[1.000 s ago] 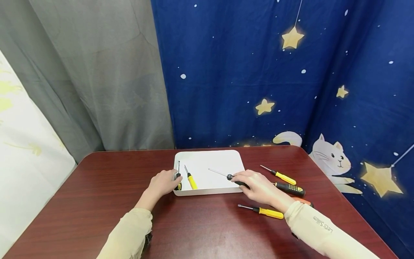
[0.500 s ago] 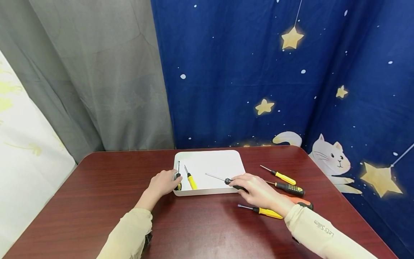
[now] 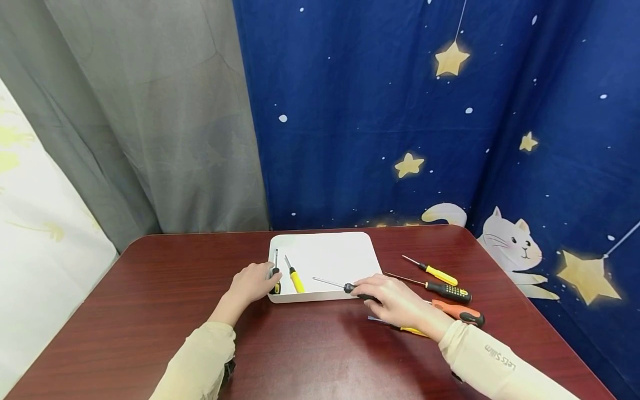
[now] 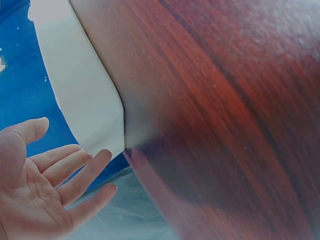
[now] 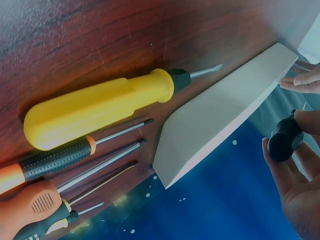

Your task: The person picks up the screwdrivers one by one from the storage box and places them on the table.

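Note:
A white tray (image 3: 345, 250) lies at the far side of the table. My right hand (image 3: 395, 300) grips the dark handle of a screwdriver (image 3: 348, 288) over the tray's near right corner. Its shaft points left across the tray; the handle's butt end faces the camera in the right wrist view. My left hand (image 3: 254, 281) touches the tray's left end with loosely extended fingers, the thumb apart from them in the left wrist view. Inside the tray by that hand lie a black-and-yellow screwdriver (image 3: 276, 282), partly covered by fingers, and a yellow-handled screwdriver (image 3: 296, 278).
Right of the tray lie several screwdrivers: a yellow one (image 3: 440, 275), a black one (image 3: 447, 291) and an orange one (image 3: 457, 312). Another yellow screwdriver (image 5: 100, 107) sits partly beneath my right hand. An orange-and-black textured handle (image 5: 57, 159) shows beside it. Curtains (image 3: 350, 139) hang behind the table.
My right hand has moved toward me and slightly left with the screwdriver, uncovering more of the orange and black screwdrivers and covering more of the near yellow one. My left hand stays put.

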The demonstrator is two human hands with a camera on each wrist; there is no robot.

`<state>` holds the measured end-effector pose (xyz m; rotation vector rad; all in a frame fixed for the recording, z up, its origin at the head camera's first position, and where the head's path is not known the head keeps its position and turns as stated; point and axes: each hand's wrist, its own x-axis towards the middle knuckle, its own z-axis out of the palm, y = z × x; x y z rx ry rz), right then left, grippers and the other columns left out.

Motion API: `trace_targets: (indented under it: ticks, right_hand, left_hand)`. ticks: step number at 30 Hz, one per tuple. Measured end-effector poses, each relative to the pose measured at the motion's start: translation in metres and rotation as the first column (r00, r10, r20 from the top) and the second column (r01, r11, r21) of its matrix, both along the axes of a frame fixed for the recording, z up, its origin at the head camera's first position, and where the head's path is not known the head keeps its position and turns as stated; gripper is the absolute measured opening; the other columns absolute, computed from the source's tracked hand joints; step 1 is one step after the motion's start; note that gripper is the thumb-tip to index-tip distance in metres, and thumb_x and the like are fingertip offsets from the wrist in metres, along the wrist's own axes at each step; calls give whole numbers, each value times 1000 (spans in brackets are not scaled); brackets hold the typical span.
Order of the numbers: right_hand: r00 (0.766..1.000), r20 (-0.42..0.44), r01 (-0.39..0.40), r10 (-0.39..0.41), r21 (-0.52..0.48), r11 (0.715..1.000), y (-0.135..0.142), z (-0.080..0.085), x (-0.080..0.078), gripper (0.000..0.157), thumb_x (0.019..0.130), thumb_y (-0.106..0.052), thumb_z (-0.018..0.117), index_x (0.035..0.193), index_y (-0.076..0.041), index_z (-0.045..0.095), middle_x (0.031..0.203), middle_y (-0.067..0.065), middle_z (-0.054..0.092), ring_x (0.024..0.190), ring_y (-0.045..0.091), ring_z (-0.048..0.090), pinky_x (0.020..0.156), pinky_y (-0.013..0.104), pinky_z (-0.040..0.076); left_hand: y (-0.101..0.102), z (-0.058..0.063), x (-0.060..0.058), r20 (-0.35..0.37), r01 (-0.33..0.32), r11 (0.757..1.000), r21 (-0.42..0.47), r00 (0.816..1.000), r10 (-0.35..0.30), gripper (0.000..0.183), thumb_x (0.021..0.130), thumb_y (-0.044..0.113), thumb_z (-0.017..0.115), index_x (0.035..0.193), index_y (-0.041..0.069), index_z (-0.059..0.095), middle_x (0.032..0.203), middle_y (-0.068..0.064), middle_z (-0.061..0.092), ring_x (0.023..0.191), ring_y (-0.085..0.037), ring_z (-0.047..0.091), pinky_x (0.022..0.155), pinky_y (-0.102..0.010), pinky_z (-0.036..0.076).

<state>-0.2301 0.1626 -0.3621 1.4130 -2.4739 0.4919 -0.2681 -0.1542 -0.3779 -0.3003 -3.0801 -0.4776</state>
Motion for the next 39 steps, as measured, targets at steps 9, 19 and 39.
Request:
trace_targets:
  ticks: [9, 19, 39]
  right_hand:
    - [1000, 25, -4, 4, 9, 1000, -4, -4, 4, 27, 78, -4, 62, 102, -14, 63, 109, -1, 57, 100, 11, 51, 80, 31, 42]
    - [1000, 2, -22, 22, 22, 1000, -9, -9, 6, 26, 77, -5, 63, 100, -17, 63, 107, -3, 58, 99, 11, 52, 78, 31, 43]
    - [994, 25, -107, 106, 58, 993, -23, -23, 9, 24, 76, -3, 62, 98, -14, 64, 105, -3, 58, 99, 10, 51, 81, 29, 41]
  left_hand:
    - [0, 0, 0, -6, 5, 1000, -2, 1000, -5, 35, 85, 33, 53, 103, 4, 60, 82, -8, 59, 68, -20, 52, 56, -39, 41]
    - [-1, 0, 1, -8, 5, 1000, -7, 1000, -5, 37, 84, 32, 53, 107, 4, 60, 88, -11, 60, 73, -23, 55, 58, -42, 42]
    - [-1, 0, 0, -8, 9, 1000, -6, 1000, -9, 41, 85, 33, 53, 111, 3, 58, 94, -14, 60, 80, -27, 56, 63, -44, 43]
